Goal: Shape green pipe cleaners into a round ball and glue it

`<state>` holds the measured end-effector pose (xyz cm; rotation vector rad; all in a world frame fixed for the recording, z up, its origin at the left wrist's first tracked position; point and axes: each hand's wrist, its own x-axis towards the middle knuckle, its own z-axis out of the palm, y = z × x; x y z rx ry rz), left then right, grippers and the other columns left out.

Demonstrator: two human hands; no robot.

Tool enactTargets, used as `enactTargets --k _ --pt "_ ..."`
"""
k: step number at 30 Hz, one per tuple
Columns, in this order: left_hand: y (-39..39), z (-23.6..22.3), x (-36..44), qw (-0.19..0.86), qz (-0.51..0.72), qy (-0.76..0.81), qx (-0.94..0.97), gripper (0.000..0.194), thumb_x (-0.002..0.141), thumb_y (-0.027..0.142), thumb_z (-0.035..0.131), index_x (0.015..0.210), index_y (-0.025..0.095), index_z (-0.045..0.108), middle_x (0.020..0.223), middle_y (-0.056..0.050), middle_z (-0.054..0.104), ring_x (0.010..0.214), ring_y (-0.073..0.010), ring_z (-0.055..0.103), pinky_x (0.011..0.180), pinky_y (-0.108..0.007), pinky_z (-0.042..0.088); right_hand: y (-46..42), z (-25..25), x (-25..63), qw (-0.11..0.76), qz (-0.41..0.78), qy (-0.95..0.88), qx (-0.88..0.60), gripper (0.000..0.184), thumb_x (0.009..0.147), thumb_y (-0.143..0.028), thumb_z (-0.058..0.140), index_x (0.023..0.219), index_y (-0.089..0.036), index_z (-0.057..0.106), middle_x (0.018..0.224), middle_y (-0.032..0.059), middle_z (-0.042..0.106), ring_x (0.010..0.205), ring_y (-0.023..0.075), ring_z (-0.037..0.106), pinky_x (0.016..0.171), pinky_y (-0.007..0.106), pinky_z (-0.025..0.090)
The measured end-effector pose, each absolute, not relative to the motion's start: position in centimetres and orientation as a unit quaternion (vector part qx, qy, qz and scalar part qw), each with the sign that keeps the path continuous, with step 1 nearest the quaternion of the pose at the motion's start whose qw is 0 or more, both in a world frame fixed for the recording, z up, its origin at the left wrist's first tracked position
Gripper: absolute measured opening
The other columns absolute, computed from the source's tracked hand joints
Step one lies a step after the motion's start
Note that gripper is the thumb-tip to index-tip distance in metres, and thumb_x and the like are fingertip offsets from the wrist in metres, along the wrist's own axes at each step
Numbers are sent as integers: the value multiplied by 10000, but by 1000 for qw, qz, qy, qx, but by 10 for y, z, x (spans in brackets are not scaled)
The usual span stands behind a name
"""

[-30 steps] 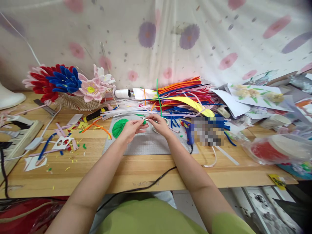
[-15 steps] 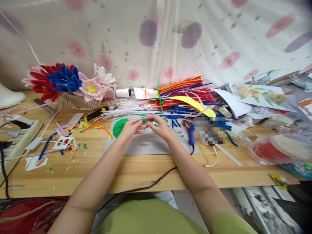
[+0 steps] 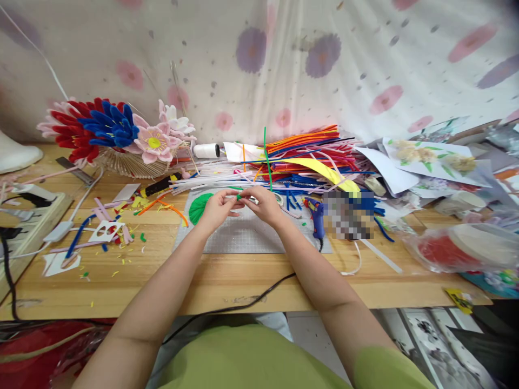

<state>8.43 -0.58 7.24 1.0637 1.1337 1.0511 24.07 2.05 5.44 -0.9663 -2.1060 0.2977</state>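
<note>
My left hand (image 3: 218,208) and my right hand (image 3: 263,203) meet fingertip to fingertip above a grey cutting mat (image 3: 247,233). Both pinch a small green pipe-cleaner piece (image 3: 239,197) held between them. A green pleated fan shape (image 3: 199,206) lies on the mat just left of my left hand. A long green pipe cleaner (image 3: 266,158) stands upright right behind my hands.
A heap of coloured pipe cleaners (image 3: 308,156) lies behind the mat. A blue glue gun (image 3: 317,218) rests right of my hands, its black cord (image 3: 243,305) crossing the wooden table edge. Pipe-cleaner flowers (image 3: 113,129) stand back left. Scraps (image 3: 105,232) litter the left; papers (image 3: 425,156) lie right.
My hands have drawn closer together and slightly up the mat; the green piece now sits pinched between both sets of fingertips.
</note>
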Motion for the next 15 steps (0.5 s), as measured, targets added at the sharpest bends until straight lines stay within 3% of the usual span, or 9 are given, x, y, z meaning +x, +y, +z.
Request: enactTargets --k 8,12,15 --pt "2 78 67 456 426 517 586 286 688 313 654 943 185 645 670 -15 672 459 -86 557 459 -176 422 33 65 235 381 124 -832 -384 162 832 -311 518 832 -205 641 823 49 661 798 167 567 746 291 406" --pt "8 84 62 386 433 532 617 253 649 328 687 868 204 698 760 -19 682 609 -114 591 570 -189 441 37 71 233 401 201 -803 -393 179 817 -335 527 802 -196 638 779 26 652 743 143 571 702 264 416" --pt "10 84 67 385 435 529 619 258 670 328 663 897 207 689 768 -18 672 621 -123 600 557 -202 447 38 69 231 424 279 -767 -393 191 797 -349 535 778 -183 629 738 14 648 697 129 576 672 251 427"
